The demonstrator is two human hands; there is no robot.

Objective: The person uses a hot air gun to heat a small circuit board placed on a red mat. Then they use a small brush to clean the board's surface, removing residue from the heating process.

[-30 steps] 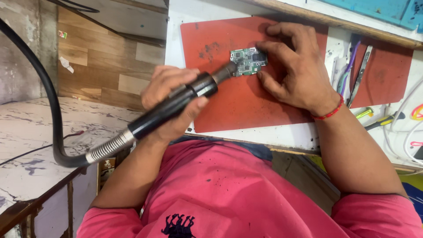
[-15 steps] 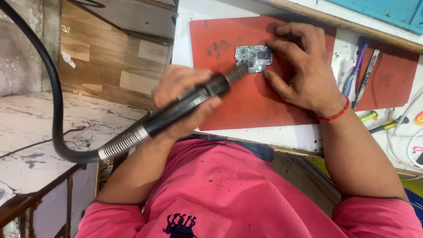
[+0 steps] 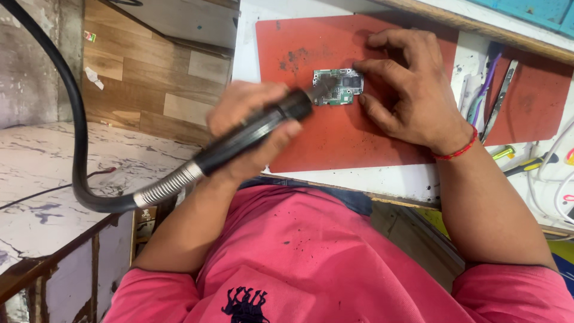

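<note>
Nearest the camera: pink shirt [image 3: 335, 263], speckled with dark flecks, both forearms reaching away over it. Left hand [image 3: 251, 128] clenched around a black handpiece [image 3: 251, 134], fingers wrapped under the barrel, thumb side on top; a metal spring collar and thick black hose [image 3: 78, 149] trail back from the grip, out past the wrist and looping up over the marble ledge [image 3: 48, 173]. The nozzle end of the handpiece sticks out ahead of the knuckles and lies over the near-left edge of a small green board [image 3: 338, 87]; whether it touches cannot be told, the tip is blurred. Right hand [image 3: 412, 98] holds no tool: it is spread, fingertips pressed on the far-right edge of the board, pinning it flat to the red mat [image 3: 323, 137]. Board sits just beyond the left grip, between the two hands, on the mat's upper middle. Change over the last second: the handpiece has swung from a shallow reach across the mat to a closer, steeper set, its tip now over the board where it was earlier short of the edge; the board and right hand have kept their place relative to each other. Reading: the tool is now being applied to the board, with the other hand steadying. Beyond the right wrist, well apart from the grip: tweezers [image 3: 499, 96], a second red mat [image 3: 532, 101], screwdrivers [image 3: 526, 164], white cables.
</note>
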